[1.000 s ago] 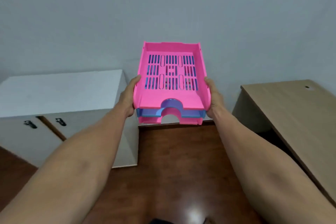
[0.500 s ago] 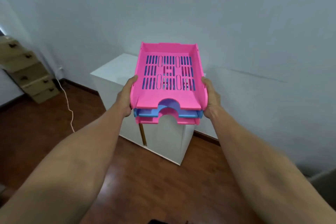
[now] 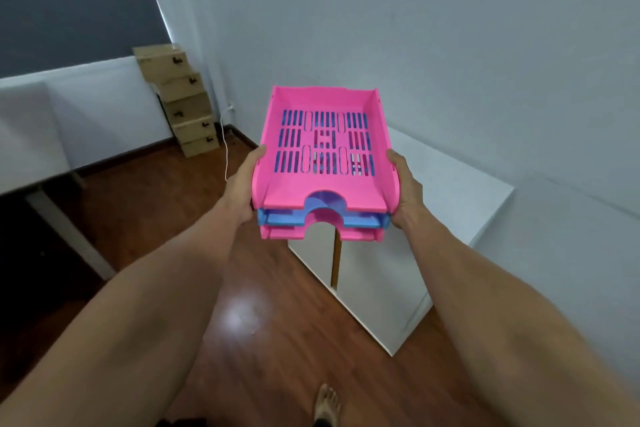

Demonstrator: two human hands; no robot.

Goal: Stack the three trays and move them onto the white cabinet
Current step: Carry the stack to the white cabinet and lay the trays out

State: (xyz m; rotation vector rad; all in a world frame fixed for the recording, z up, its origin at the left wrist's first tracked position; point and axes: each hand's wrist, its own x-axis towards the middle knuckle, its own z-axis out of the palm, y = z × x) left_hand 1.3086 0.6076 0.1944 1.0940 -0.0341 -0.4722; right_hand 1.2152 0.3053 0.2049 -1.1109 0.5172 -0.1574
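I hold a stack of three slotted plastic trays in the air: a pink tray (image 3: 323, 146) on top, a blue tray (image 3: 284, 218) in the middle and another pink tray (image 3: 287, 233) at the bottom. My left hand (image 3: 244, 184) grips the stack's left side and my right hand (image 3: 405, 189) grips its right side. The white cabinet (image 3: 446, 191) stands against the wall, just behind and below the stack, its top partly hidden by the trays.
Stacked cardboard boxes (image 3: 183, 104) stand in the far corner with a white cable (image 3: 225, 149) hanging beside them. A white desk (image 3: 31, 149) is at the left. The floor is dark wood, and my bare foot (image 3: 325, 404) shows at the bottom.
My view has swung left and closer to the cabinet; the wooden desk on the right left the frame, and the boxes and white desk came in. Both hands keep their hold on the stack.
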